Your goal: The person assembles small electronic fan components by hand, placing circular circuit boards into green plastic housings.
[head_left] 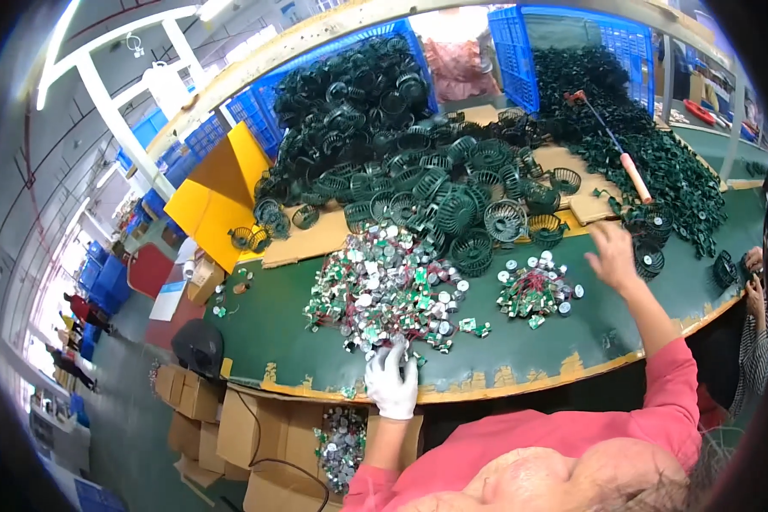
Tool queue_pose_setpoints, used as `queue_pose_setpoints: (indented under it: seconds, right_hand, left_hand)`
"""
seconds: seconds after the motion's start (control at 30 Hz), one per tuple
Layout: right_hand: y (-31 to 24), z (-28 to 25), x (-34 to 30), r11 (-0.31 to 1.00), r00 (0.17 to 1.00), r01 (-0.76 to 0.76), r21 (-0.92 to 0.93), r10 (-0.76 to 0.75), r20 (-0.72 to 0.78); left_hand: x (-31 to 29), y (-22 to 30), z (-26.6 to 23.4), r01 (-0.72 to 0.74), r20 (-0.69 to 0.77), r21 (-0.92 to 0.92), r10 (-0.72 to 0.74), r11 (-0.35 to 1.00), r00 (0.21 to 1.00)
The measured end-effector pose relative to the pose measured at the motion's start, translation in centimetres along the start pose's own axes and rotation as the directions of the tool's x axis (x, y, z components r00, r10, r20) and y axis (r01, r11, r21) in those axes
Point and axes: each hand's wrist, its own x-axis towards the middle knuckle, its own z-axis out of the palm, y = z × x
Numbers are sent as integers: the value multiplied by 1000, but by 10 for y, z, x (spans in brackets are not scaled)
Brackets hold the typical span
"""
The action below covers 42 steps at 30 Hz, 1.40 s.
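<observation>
My left hand (392, 381), in a white glove, is at the near edge of a large pile of small silver motors (375, 294) with green circuit boards and red wires. Its fingers are bent together among the parts; what they grip is hidden. My bare right hand (613, 254) hovers over the table's right half, fingers apart and nothing in them. Beside it on the left lies a smaller heap of wired motors (538, 288). Round dark green plastic fan cages (648, 260) with motors inside sit just right of that hand.
Blue crates (512, 60) spill dark green cages (456, 205) and small green parts (683, 192) onto the green table (264, 328). A screwdriver-like tool (633, 175) with a pink handle lies on the parts. Another person's hands (753, 282) show at right. Cardboard boxes (252, 431) stand below left.
</observation>
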Motion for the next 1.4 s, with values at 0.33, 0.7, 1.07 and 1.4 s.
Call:
queue_pose_setpoints:
  seconds: [0.33, 0.7, 1.07, 1.4]
  right_hand:
    - [-31, -99, 144, 950, 953, 235, 205, -184, -241]
    - [-47, -278, 401, 993, 950, -90, -73, 64, -304]
    - [-77, -288, 441, 992, 1000, 27, 119, -26, -10]
    - [-77, -303, 438, 949, 973, 51, 311, -118, 200]
  left_hand:
    - [-13, -3, -4, 35, 64, -45, -32, 998, 997]
    - [-4, -4, -4, 1, 73, -65, 4, 998, 997]
    - [-4, -6, -7, 79, 129, -79, -69, 994, 989]
    - [-4, -5, -7, 90, 147, -56, -81, 994, 986]
